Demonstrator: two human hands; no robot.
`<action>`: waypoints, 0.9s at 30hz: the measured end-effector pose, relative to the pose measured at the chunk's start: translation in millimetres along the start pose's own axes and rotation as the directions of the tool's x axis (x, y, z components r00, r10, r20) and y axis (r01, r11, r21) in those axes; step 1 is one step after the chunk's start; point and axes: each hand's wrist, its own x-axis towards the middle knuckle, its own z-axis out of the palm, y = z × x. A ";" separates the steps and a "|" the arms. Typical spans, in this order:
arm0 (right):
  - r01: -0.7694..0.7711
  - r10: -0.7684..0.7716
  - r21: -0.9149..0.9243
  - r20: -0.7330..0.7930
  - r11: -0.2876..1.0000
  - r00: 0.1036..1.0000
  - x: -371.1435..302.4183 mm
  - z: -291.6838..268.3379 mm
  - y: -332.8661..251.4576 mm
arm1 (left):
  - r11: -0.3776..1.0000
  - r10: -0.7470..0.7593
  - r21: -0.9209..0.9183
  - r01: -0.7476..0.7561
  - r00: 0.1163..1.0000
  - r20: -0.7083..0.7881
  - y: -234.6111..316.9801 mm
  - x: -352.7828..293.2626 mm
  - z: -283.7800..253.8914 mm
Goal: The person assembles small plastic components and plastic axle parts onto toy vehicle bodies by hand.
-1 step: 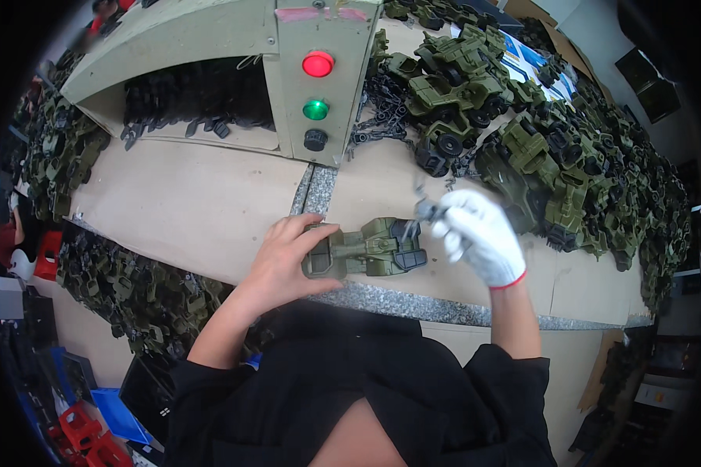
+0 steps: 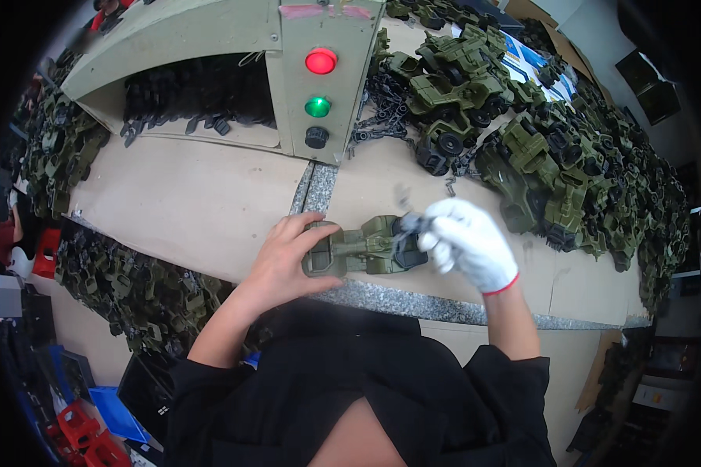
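An olive-green plastic toy vehicle body (image 2: 375,244) lies on the table near its front edge. Around its left end curls my bare left hand (image 2: 288,257), thumb on the near side and fingers on the far side. My right hand (image 2: 467,241), in a white glove with a red cuff, pinches a small dark grey plastic part (image 2: 414,223). That part hovers at the right end of the vehicle body and is smeared by motion; whether they touch I cannot tell.
A pale metal machine housing (image 2: 308,86) with a red light, a green light and a black knob stands beyond my hands. To the right rises a heap of green toy vehicle parts (image 2: 533,148). Dark grey small parts (image 2: 382,113) lie beside the housing. More green parts (image 2: 132,288) fill the lower left.
My right hand has moved slightly left and down with the grey part, bringing it over the vehicle body's right end. My left hand has stayed in place.
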 end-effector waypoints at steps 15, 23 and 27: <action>0.057 -0.069 -0.069 -0.179 0.996 0.981 6.5 20.2 2.6 | 0.982 0.031 -0.184 -0.048 0.995 -0.093 -9.7 -5.8 10.6; 0.184 -0.164 0.100 -0.182 0.978 0.970 0.3 14.0 -21.8 | 0.993 0.052 -0.098 -0.070 0.984 -0.171 -11.1 -10.6 13.8; 0.131 -0.114 0.115 -0.145 0.985 0.983 -0.6 10.6 -2.8 | 0.993 0.064 -0.084 -0.080 0.981 -0.185 -10.4 -10.1 15.7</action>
